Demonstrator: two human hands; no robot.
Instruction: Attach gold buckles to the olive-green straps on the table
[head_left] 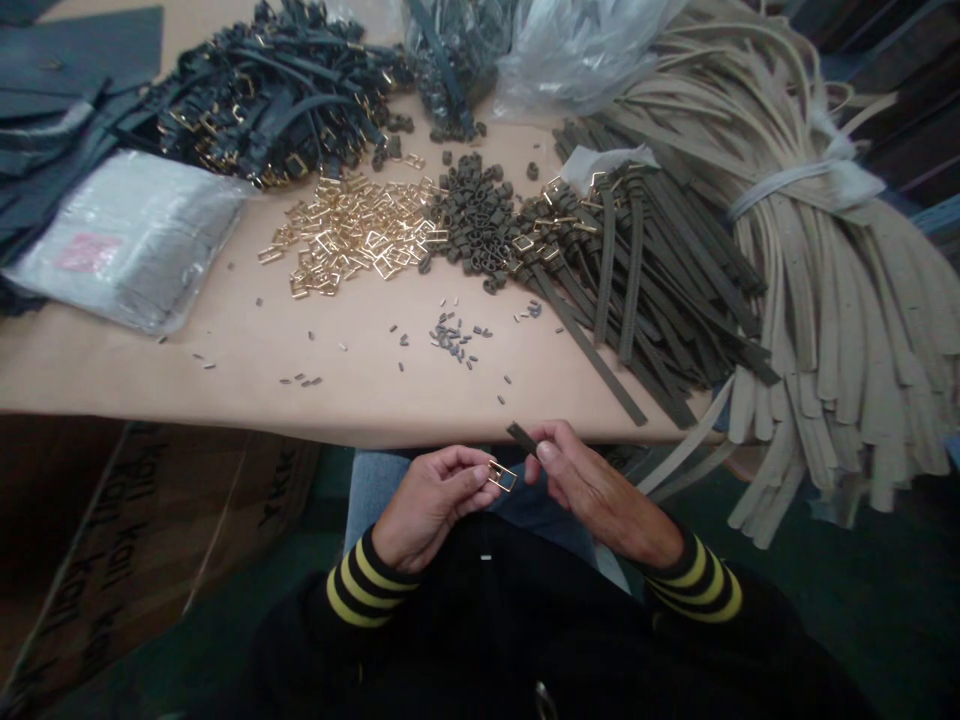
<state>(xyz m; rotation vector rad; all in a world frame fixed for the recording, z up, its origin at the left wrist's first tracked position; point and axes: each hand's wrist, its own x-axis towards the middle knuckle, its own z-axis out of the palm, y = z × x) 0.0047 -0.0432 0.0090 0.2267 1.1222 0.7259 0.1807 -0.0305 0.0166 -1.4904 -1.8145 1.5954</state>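
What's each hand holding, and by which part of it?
Left hand: a gold buckle, pinched at its left end. Right hand: a dark strip, held behind its protruding tip; the rest is hidden.

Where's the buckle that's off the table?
Lower centre of the head view: the gold buckle is in the left hand, below-left of the strap in the right hand.

The tan tabletop carries gold buckles; brown loops; brown straps; tiny bits; a wrapped packet.
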